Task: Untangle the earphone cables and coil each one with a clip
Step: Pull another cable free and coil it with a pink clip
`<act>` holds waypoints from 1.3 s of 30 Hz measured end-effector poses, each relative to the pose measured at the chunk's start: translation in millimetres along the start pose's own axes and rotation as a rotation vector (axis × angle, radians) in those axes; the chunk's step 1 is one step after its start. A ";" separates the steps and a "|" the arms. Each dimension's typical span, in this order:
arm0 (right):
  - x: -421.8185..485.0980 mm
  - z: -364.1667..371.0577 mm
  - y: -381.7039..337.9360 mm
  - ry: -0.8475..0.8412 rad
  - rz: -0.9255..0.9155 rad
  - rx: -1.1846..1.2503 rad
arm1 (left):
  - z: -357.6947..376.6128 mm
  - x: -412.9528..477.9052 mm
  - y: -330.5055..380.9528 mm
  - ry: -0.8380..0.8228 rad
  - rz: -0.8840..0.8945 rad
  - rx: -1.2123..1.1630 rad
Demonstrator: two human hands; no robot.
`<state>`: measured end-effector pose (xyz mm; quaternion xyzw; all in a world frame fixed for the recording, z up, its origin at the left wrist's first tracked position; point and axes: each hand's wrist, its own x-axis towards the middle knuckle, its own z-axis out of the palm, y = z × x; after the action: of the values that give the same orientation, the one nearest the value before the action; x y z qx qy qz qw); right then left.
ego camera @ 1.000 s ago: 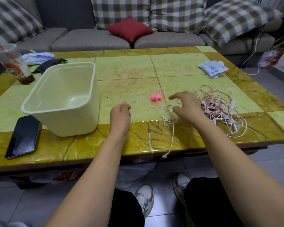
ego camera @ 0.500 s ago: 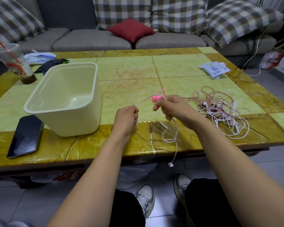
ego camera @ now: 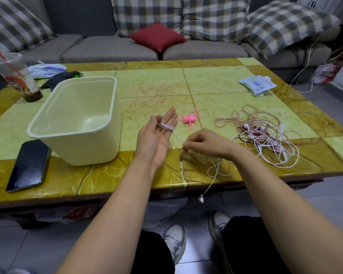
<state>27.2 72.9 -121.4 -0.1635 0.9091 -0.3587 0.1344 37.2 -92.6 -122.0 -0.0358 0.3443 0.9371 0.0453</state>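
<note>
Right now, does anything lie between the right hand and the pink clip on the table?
Nothing visible does: only bare table separates the right hand from the pink clip. Its pinched cable runs aside, toward the left hand.

cream tub point(ego camera: 91, 107), phone point(ego camera: 29, 165), drink cup point(ego camera: 18, 76), red cushion point(ego camera: 156, 36)

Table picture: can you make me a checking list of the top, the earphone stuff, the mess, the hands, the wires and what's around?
Surface: tiled table, green and yellow.
Job's things: earphone cable wound round the left hand; pink clip lying free; tangled earphones on the right.
Clutter: cream tub, phone, plastic cup, packet.
Hands: left hand flat, palm up; right hand pinches the cable.
Cables: its loose end dangles off the edge.
Surroundings: grey sofa, red cushion.
</note>
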 end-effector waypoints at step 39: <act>-37.9 -62.7 9.1 -0.042 0.129 0.219 | -17.5 0.4 -6.5 -0.105 0.232 1.552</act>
<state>37.2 132.2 -78.6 -0.0965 0.8701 -0.4431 0.1931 38.1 -99.0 -139.6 0.0864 0.8993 0.4281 -0.0249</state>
